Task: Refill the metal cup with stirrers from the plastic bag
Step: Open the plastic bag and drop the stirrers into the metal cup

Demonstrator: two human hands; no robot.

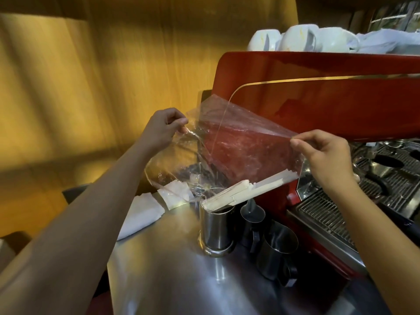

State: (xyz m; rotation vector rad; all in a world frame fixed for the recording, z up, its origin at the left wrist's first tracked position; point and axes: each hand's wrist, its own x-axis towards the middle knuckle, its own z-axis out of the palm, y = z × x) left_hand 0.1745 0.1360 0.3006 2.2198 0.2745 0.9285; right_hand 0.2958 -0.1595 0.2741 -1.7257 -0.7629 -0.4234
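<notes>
A tall shiny metal cup (216,230) stands upright on the steel counter (168,278). Above it a clear plastic bag (236,146) is stretched out and tilted down to the left. My left hand (162,128) pinches the bag's upper left edge. My right hand (327,155) pinches its upper right corner. A bundle of pale wooden stirrers (245,190) lies along the bag's lower edge, slanting down, with the lower ends at the cup's rim.
Two steel milk jugs (276,248) stand just right of the cup. A red espresso machine (318,92) with a drip grate (325,212) fills the right side, white cups (297,38) on top. A folded white cloth (141,214) and paper packets (175,192) lie left of the cup.
</notes>
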